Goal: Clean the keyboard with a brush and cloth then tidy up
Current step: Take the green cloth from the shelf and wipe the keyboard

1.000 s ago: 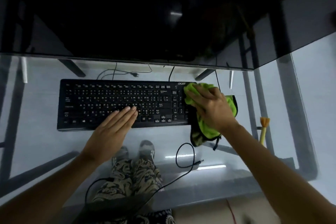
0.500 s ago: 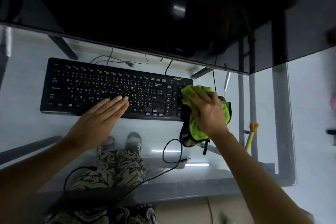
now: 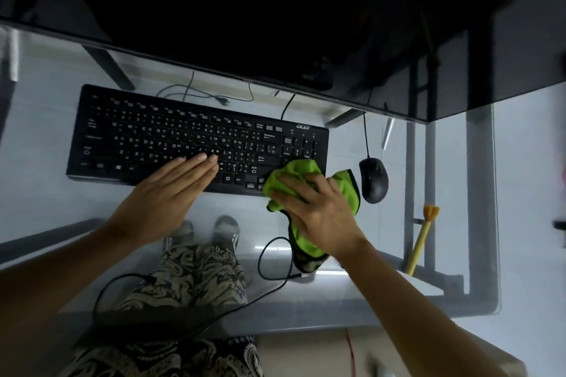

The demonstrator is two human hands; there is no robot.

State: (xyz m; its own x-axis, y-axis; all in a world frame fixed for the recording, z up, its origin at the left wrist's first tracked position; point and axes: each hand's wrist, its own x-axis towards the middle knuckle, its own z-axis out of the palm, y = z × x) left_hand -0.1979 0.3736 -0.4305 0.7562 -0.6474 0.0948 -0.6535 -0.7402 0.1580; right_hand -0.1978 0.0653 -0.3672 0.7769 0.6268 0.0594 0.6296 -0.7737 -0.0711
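A black keyboard [image 3: 171, 135] lies on the glass desk, tilted slightly down to the right. My left hand [image 3: 165, 193] rests flat on its front edge near the middle, fingers straight and together. My right hand [image 3: 318, 211] presses a crumpled green cloth [image 3: 300, 171] onto the keyboard's front right corner, fingers spread over the cloth; part of the cloth hangs toward me under the wrist. A yellow-handled brush [image 3: 421, 239] with orange bristles lies on the desk at the right, apart from both hands.
A black mouse [image 3: 374, 179] sits just right of the cloth, its cable running back. A dark monitor [image 3: 275, 24] overhangs the far side. A loose black cable [image 3: 269, 257] loops near the front edge. My legs and shoes show through the glass desk [image 3: 46, 217].
My right hand slid the cloth from the keyboard's right end toward its front right corner, uncovering the mouse. The left hand stayed flat on the keys. The view shifted.
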